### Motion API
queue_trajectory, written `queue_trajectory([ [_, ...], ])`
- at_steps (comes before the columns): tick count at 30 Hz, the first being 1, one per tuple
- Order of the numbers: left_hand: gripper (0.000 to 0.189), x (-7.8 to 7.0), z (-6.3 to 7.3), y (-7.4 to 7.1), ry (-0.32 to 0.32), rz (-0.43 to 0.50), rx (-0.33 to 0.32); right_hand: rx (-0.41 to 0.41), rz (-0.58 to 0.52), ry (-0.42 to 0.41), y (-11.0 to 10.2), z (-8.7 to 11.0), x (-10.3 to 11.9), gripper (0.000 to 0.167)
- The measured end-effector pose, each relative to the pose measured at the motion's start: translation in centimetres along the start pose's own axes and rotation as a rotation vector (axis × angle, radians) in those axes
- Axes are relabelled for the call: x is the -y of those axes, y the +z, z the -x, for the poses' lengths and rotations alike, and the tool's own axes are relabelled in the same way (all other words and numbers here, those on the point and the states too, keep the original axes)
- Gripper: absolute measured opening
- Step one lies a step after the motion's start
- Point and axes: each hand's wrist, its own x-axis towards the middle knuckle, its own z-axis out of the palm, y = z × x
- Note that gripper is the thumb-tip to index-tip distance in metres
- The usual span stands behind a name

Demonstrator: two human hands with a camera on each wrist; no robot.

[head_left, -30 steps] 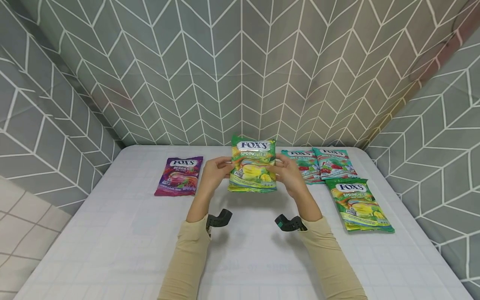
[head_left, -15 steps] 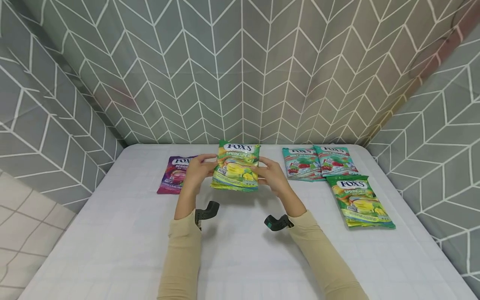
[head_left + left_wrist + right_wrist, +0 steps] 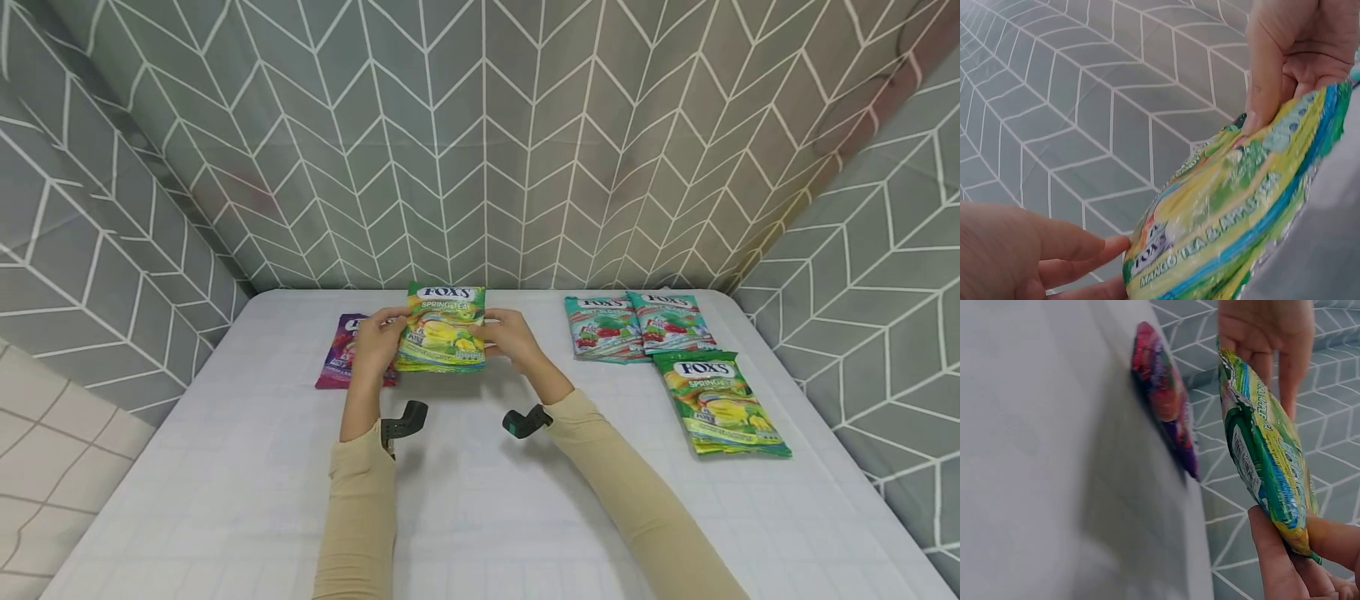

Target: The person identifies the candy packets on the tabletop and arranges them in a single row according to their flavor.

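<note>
A green and yellow bag of candy labelled Spring Tea (image 3: 442, 329) is held up off the table, its front facing me. My left hand (image 3: 377, 342) holds its left edge, fingertips right at the side of the pack in the left wrist view. On the opposite edge, my right hand (image 3: 512, 337) pinches the bag between thumb and fingers, as the right wrist view (image 3: 1319, 562) shows with the thumb and fingers on either face. Behind the left hand lies a purple Berries candy bag (image 3: 339, 362), partly hidden by that hand and the Spring Tea bag.
Two teal Mint Blossom candy bags (image 3: 603, 329) lie side by side at the back right. Nearer, another Spring Tea bag (image 3: 723, 408) rests on the white table (image 3: 465, 517). Patterned grey curtains (image 3: 480, 150) enclose the back and sides.
Both hands have carried the Spring Tea bag left from the middle, so it and the left hand now overlap the purple bag. The Mint Blossom bags have come into fuller view.
</note>
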Motion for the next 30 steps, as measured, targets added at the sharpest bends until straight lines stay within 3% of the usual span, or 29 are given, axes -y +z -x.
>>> queue_trajectory([
  [6,0.034,0.9,-0.4,-0.2,0.011,-0.101,-0.008,-0.02,0.093,0.049,1.2,-1.1,-0.6,0.038],
  [18,0.04,2.5,-0.9,0.3,0.026,-0.285,0.138,-0.026,0.231,0.08,1.8,-2.2,-2.8,0.04],
  [26,0.04,3.3,-1.3,0.5,0.06,-0.357,0.133,-0.024,0.296,0.063,2.3,-3.1,-4.2,0.037],
  [30,0.042,3.1,-1.2,0.7,0.052,-0.384,0.134,-0.048,0.383,0.016,2.4,-3.3,-4.4,0.029],
])
